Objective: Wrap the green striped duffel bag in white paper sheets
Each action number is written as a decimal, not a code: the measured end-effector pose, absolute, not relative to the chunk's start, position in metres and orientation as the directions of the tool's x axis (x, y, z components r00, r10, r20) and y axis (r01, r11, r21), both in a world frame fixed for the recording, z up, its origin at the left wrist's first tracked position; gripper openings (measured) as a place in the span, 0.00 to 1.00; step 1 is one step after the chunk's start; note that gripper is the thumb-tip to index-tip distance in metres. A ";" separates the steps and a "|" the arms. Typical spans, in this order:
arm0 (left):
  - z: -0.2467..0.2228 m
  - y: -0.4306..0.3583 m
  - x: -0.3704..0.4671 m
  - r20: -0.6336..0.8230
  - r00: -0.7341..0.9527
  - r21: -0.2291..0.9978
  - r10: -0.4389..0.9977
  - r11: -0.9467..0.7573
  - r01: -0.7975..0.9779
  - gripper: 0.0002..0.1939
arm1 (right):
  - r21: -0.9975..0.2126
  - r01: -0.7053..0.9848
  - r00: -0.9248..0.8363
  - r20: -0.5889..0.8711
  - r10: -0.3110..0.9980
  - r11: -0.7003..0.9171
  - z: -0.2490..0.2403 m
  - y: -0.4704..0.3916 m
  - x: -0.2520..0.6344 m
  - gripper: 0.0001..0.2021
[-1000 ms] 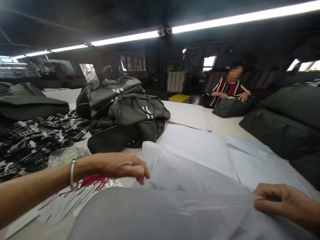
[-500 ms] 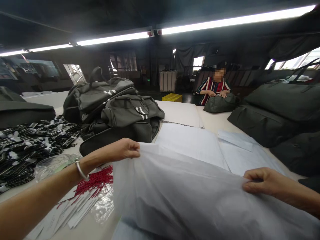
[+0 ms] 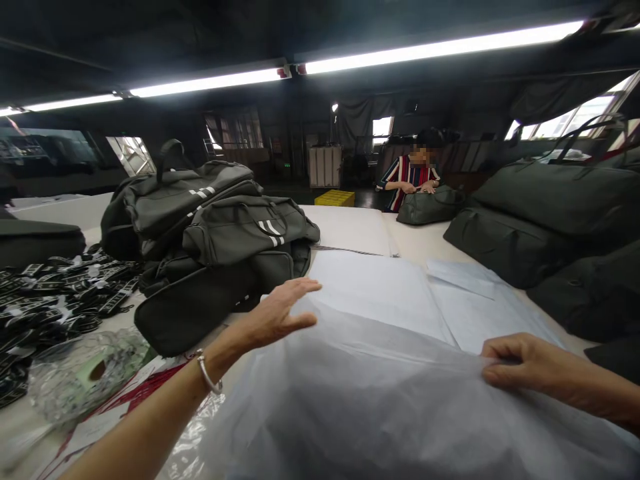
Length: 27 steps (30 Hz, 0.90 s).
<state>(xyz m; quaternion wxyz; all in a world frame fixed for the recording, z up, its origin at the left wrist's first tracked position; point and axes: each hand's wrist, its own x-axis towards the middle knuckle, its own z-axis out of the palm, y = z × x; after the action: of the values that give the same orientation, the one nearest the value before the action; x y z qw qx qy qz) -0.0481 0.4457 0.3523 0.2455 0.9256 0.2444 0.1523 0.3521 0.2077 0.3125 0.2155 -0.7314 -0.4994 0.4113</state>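
A large translucent whitish plastic bag (image 3: 380,400) spreads across the front of the table, its upper edge raised. My right hand (image 3: 520,367) pinches that edge between thumb and fingers. At the bag's upper left corner, my left hand (image 3: 283,313) is open, thumb and fingers stretched apart; whether it touches the plastic I cannot tell. A bracelet (image 3: 209,373) circles my left wrist. Just beyond the bag lies a stack of white sheets (image 3: 375,287), with pale bluish sheets (image 3: 475,307) to its right.
Dark grey duffel bags (image 3: 235,230) are piled at left, more bags (image 3: 550,207) at right. Black patterned straps (image 3: 60,293), clear plastic (image 3: 85,373) and red-corded tags (image 3: 145,393) lie at left. Across the table, a person (image 3: 410,180) handles a dark bag (image 3: 427,205).
My left hand has let go of the plastic bag's edge, opened its fingers and moved right. My right hand still pinches the edge. The view has turned slightly right.
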 end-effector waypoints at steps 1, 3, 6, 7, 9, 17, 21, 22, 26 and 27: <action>0.359 0.437 -0.041 0.115 0.890 0.512 0.441 -0.794 0.327 0.35 | -0.728 0.550 0.148 -0.397 0.906 -0.409 0.312 0.207 0.353 0.16; 0.368 0.425 -0.029 -0.015 0.937 0.504 0.349 -0.807 0.308 0.40 | -0.726 0.552 0.122 -0.416 0.901 -0.410 0.314 0.207 0.355 0.15; 0.366 0.419 -0.019 -0.170 0.918 0.529 0.360 -0.752 0.393 0.40 | -0.735 0.551 0.091 -0.418 0.904 -0.395 0.318 0.205 0.356 0.15; 0.363 0.419 -0.018 -0.196 0.903 0.532 0.383 -0.732 0.426 0.39 | -0.745 0.544 0.089 -0.405 0.910 -0.385 0.319 0.204 0.355 0.15; 0.358 0.420 -0.017 -0.224 0.877 0.515 0.424 -0.713 0.476 0.35 | -0.759 0.532 0.098 -0.384 0.918 -0.375 0.321 0.203 0.352 0.15; 0.360 0.412 -0.015 0.028 0.966 0.564 0.256 -0.802 0.196 0.06 | -0.739 0.559 0.090 -0.396 0.914 -0.376 0.328 0.203 0.350 0.14; 0.354 0.408 -0.016 -0.097 0.943 0.636 0.318 -0.709 0.305 0.09 | -0.750 0.553 0.078 -0.387 0.919 -0.363 0.332 0.203 0.349 0.14; 0.351 0.409 -0.016 -0.100 0.929 0.664 0.358 -0.671 0.330 0.10 | -0.752 0.550 0.081 -0.384 0.920 -0.362 0.333 0.203 0.349 0.14; 0.340 0.426 -0.014 -0.154 0.882 0.778 0.445 -0.496 0.386 0.08 | -0.745 0.563 0.088 -0.375 0.923 -0.357 0.333 0.204 0.350 0.16; 0.339 0.432 -0.013 -0.182 0.875 0.778 0.448 -0.479 0.408 0.08 | -0.740 0.571 0.093 -0.372 0.923 -0.356 0.334 0.204 0.351 0.16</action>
<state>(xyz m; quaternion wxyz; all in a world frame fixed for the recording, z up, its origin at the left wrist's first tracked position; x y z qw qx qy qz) -0.0126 0.4318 0.3388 0.4456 0.8596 0.2489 0.0229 0.3506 0.2041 0.3336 0.2105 -0.7087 -0.5270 0.4192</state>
